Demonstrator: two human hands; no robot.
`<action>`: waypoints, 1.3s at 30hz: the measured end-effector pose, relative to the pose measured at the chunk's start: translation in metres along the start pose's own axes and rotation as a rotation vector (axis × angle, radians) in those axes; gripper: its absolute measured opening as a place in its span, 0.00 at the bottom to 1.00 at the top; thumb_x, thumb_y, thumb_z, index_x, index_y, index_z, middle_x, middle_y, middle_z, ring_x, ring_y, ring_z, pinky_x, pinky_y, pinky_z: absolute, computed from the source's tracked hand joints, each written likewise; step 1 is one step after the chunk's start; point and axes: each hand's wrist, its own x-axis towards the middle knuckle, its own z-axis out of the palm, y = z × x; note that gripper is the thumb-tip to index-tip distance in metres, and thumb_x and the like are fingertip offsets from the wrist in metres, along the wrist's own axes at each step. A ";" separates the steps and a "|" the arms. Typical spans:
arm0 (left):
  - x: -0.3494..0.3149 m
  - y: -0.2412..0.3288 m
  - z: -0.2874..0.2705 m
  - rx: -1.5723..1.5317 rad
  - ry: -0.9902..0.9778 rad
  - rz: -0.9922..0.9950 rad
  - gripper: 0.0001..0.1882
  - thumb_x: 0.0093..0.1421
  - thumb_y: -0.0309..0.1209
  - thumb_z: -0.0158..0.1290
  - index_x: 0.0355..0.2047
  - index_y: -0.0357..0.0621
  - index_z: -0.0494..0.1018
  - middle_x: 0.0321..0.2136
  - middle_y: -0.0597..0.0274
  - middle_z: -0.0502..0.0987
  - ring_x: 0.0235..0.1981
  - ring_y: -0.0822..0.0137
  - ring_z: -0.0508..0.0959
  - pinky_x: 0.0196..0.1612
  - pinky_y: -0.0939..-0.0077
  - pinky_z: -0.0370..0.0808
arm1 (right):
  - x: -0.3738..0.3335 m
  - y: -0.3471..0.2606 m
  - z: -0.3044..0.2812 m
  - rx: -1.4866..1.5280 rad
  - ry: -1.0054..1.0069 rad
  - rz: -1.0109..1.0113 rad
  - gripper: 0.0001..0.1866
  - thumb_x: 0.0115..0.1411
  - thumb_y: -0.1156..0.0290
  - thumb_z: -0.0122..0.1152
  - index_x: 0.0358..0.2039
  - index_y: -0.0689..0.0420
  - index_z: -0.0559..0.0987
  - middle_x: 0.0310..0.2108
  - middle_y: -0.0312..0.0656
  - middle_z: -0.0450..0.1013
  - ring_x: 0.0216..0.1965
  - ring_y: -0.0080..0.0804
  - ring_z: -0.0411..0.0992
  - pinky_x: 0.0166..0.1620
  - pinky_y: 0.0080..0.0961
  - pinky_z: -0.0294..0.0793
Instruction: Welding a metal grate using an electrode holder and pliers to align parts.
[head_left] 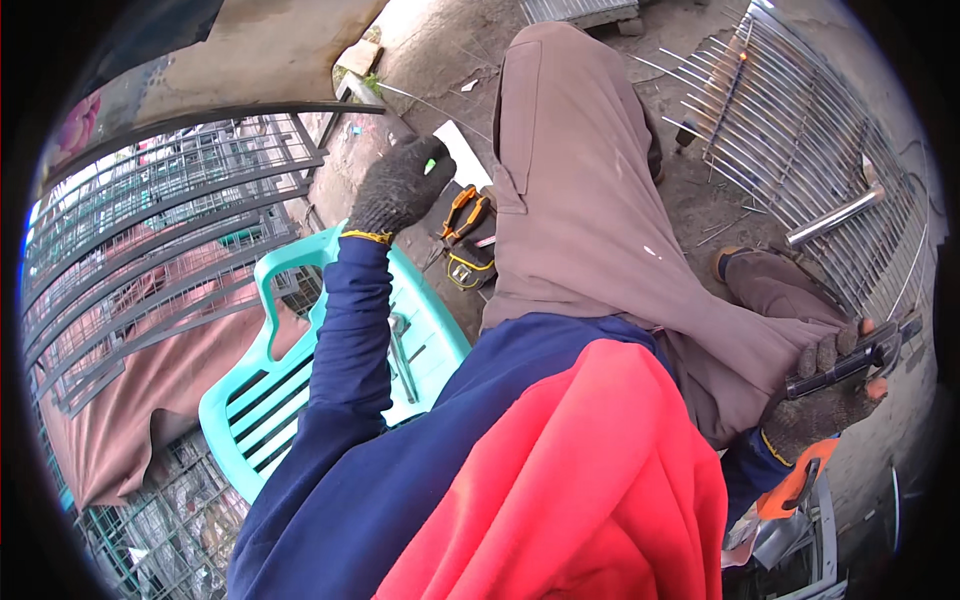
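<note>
1. At the far left, dark wire mesh panels point(165, 235) stand beside the person, and a brown cloth point(150, 420) hangs over part of them.
2. Next comes a turquoise plastic chair point(235, 440); on its seat lies a metal wrench point(402, 360).
3. The left hand point(400, 188), in a dark knitted glove, is above the ground past the chair's edge. Its fingers are bent, and a small green spot shows near them; I cannot tell if they grip something.
4. Just beside this hand, to its right, are a tool with orange handles point(465, 213) and a black-and-yellow tape measure point(470, 270).
5. In the middle, the brown trousers point(590, 190) separate the two hands, which are well apart.
6. Farther right, a grating of metal rods point(790, 130) bears a shiny metal bar point(835, 216).
7. Below the grating, the right hand point(815, 418), also gloved, is closed around a dark long tool point(848, 366). The tool's long axis slants from the trousers up and outward to the right; the left hand is far from it.
</note>
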 end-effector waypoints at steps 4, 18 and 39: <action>-0.024 -0.017 0.062 -0.062 -0.166 -0.067 0.20 0.58 0.45 0.58 0.43 0.42 0.76 0.48 0.48 0.74 0.50 0.46 0.76 0.55 0.57 0.72 | 0.003 0.003 0.001 0.000 -0.036 0.023 0.42 0.61 0.58 0.59 0.69 0.64 0.55 0.39 0.42 0.70 0.30 0.34 0.67 0.30 0.35 0.65; -0.027 -0.094 0.156 -0.323 0.563 -0.348 0.22 0.64 0.41 0.50 0.49 0.36 0.67 0.39 0.44 0.74 0.42 0.49 0.77 0.48 0.58 0.72 | 0.002 0.043 0.059 -0.490 0.625 -0.294 0.47 0.57 0.37 0.63 0.64 0.61 0.62 0.31 0.32 0.66 0.19 0.17 0.63 0.17 0.17 0.62; 0.119 0.123 -0.168 0.570 1.134 0.780 0.21 0.60 0.15 0.47 0.52 0.47 0.73 0.54 0.45 0.73 0.50 0.46 0.79 0.54 0.57 0.78 | 0.005 0.046 0.067 -0.674 0.655 -0.357 0.46 0.59 0.41 0.64 0.65 0.62 0.62 0.32 0.33 0.66 0.20 0.19 0.64 0.17 0.19 0.63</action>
